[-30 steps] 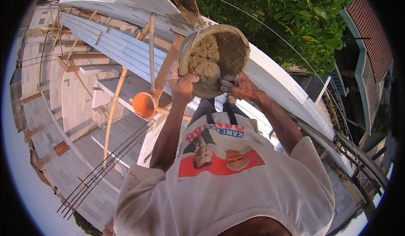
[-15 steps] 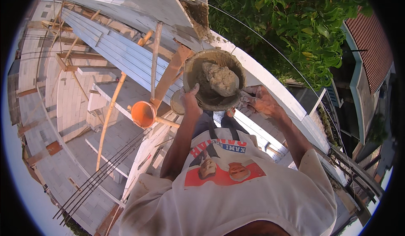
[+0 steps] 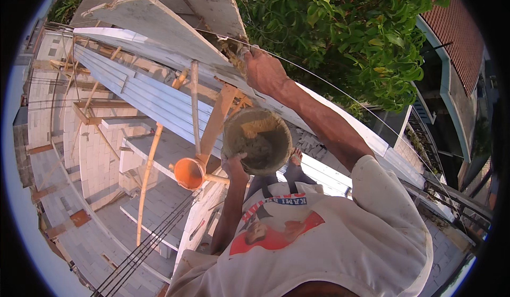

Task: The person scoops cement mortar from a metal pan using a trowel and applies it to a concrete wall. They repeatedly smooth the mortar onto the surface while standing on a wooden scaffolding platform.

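Note:
My left hand (image 3: 236, 168) grips the near-left rim of a mortar-caked bucket (image 3: 235, 132), its thumb over the edge. Wet grey mortar (image 3: 259, 147) lies in the bottom. My right arm reaches up and away to the gap between two upright grey panels, where rough mortar (image 3: 229, 48) shows. There my right hand (image 3: 264, 72) is closed, its fingertips by the edge of the nearer panel (image 3: 170, 29). What it holds, if anything, is hidden.
An orange bucket (image 3: 189, 173) is left of the mortar bucket, beside wooden poles and a plank (image 3: 220, 116). Blue-grey metal sheets (image 3: 138, 90) slope at the left. Thin rods (image 3: 146, 249) stick out at lower left. A wire crosses before leafy branches (image 3: 350, 37) at right.
My right hand has left the bucket rim and gone up to the panel gap. The big mortar lump no longer shows in the bucket, which sits lower in view, still in my left hand.

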The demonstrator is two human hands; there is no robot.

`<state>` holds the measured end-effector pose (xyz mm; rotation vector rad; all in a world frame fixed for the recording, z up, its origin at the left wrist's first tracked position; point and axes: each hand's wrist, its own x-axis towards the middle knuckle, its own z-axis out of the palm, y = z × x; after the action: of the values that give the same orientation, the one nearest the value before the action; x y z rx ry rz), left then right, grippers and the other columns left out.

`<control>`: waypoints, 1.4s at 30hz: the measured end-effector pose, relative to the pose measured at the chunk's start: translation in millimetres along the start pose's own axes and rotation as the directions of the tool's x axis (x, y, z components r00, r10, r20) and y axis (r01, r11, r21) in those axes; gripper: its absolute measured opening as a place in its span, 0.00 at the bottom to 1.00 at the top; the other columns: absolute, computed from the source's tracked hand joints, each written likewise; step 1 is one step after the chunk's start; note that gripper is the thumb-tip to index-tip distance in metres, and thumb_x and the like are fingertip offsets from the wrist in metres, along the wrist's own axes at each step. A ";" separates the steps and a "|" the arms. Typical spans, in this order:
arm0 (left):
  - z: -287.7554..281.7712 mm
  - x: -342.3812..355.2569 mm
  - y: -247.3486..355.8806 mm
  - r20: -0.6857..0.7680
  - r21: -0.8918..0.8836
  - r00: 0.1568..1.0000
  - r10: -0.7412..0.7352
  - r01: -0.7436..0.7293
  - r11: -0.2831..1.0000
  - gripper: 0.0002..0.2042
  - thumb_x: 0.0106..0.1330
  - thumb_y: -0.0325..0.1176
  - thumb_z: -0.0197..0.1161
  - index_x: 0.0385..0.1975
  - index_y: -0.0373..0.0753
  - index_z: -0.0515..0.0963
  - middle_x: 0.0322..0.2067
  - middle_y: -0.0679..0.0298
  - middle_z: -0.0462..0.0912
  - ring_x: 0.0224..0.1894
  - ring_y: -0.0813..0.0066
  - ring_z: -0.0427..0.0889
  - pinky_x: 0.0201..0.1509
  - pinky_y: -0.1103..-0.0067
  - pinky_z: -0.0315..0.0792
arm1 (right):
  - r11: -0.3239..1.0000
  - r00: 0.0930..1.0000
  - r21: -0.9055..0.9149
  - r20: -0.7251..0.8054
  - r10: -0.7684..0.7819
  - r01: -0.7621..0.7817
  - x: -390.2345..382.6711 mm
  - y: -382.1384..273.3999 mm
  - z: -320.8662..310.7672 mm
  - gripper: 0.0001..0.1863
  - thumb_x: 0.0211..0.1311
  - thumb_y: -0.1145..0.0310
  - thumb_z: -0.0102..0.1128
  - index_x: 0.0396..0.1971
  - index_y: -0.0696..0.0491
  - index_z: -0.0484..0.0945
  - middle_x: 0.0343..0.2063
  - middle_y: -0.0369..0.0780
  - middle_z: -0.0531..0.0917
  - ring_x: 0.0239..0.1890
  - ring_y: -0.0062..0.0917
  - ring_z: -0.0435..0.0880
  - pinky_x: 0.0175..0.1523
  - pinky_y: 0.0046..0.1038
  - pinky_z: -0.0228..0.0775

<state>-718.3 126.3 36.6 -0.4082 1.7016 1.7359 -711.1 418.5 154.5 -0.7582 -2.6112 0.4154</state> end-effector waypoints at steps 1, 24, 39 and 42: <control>-2.2 0.3 0.5 -0.003 0.035 1.000 0.015 -0.015 0.999 0.25 0.47 0.15 0.58 0.50 0.37 0.75 0.40 0.61 0.80 0.41 0.67 0.79 0.46 0.70 0.75 | 0.999 0.999 -0.002 0.035 0.038 -0.038 -13.6 -0.1 -6.3 0.20 0.55 0.73 0.56 0.47 0.68 0.73 0.47 0.59 0.76 0.41 0.51 0.82 0.43 0.45 0.78; 66.3 -41.8 101.8 0.460 0.069 0.764 0.452 -0.538 0.840 0.24 0.44 0.15 0.54 0.46 0.30 0.77 0.31 0.61 0.83 0.27 0.76 0.79 0.31 0.81 0.75 | 0.991 0.904 -0.076 0.422 -0.068 0.110 -205.8 -17.4 -45.7 0.16 0.58 0.75 0.53 0.46 0.63 0.77 0.46 0.56 0.79 0.35 0.44 0.88 0.37 0.39 0.83; 51.2 -55.7 95.6 0.457 0.061 0.761 0.460 -0.543 0.837 0.23 0.46 0.16 0.54 0.47 0.28 0.76 0.32 0.61 0.83 0.28 0.77 0.80 0.30 0.82 0.75 | 0.980 0.885 -0.164 0.465 -0.027 0.116 -199.9 -9.9 -68.3 0.14 0.55 0.75 0.56 0.42 0.59 0.82 0.44 0.55 0.80 0.34 0.40 0.88 0.37 0.35 0.83; 54.7 -60.3 92.2 0.445 0.050 0.759 0.475 -0.551 0.833 0.21 0.45 0.15 0.53 0.43 0.28 0.77 0.30 0.63 0.83 0.25 0.79 0.79 0.29 0.83 0.74 | 0.967 0.880 -0.196 0.472 -0.052 0.162 -193.1 -4.1 -43.9 0.17 0.57 0.75 0.53 0.46 0.67 0.75 0.40 0.55 0.81 0.32 0.45 0.87 0.30 0.41 0.81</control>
<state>-721.4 171.4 151.1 0.5465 1.7156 1.8411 -543.3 314.3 140.4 -0.6388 -3.1817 0.2902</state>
